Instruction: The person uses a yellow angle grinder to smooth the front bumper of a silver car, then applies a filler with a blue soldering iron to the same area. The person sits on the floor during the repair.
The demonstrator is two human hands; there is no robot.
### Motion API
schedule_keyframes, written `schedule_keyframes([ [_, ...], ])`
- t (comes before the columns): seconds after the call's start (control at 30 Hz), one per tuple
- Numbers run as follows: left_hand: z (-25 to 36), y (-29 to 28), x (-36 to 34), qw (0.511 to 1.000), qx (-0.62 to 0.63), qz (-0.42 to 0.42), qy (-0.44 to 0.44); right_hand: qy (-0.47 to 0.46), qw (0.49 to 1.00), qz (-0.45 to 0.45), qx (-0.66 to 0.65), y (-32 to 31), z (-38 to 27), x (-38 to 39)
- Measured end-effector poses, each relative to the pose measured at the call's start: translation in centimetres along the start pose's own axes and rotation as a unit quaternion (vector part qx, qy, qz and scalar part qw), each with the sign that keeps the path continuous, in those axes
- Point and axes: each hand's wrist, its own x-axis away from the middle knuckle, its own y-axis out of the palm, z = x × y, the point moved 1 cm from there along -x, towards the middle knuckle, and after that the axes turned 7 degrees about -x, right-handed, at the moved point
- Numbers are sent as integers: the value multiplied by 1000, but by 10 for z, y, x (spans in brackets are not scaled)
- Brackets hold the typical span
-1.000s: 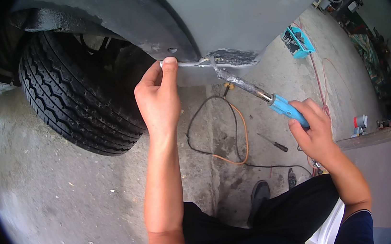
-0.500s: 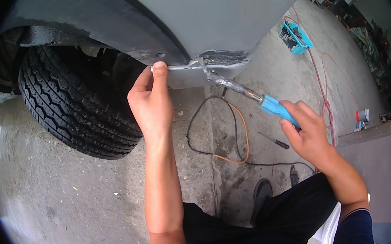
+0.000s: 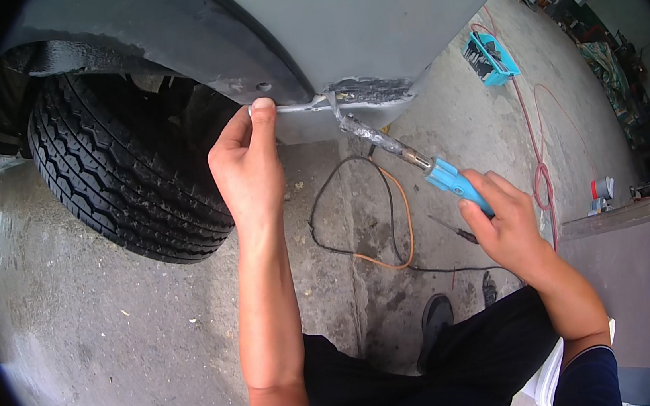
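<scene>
The right hand (image 3: pixel 508 222) is gripping the blue plastic handle of a long metal-tipped heating tool (image 3: pixel 416 162), its tip touching the cracked lower edge of the grey vehicle body panel (image 3: pixel 365 94). The left hand (image 3: pixel 245 168) is pinching a thin pale strip (image 3: pixel 294 109) against that edge, beside the black treaded tyre (image 3: pixel 115 187). Farther off, a blue tray (image 3: pixel 489 57) is lying on the concrete floor (image 3: pixel 117 347).
</scene>
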Motion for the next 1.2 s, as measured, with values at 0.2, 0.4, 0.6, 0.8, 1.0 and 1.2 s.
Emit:
schedule_keyframes([
  [0.2, 0, 1, 0, 1000, 6, 3, -7, 8, 1000, -1, -24, 3, 0, 1],
  [0.4, 0, 0, 0, 1000, 7, 1, -6, 11, 999, -4, -37, 5, 2, 1],
  [0.6, -2, 3, 0, 1000, 12, 7, 0, 16, 999, -10, -43, 5, 1, 0],
  [0.8, -1, 1, 0, 1000, 10, 0, -6, 15, 998, -13, -65, 5, -1, 0],
  [1.0, -1, 1, 0, 1000, 14, 0, -8, 49, 993, -35, -98, 2, -6, -1],
  [1.2, -2, 2, -1, 1000, 16, 2, -4, 94, 985, -46, -138, 1, -8, 0],
])
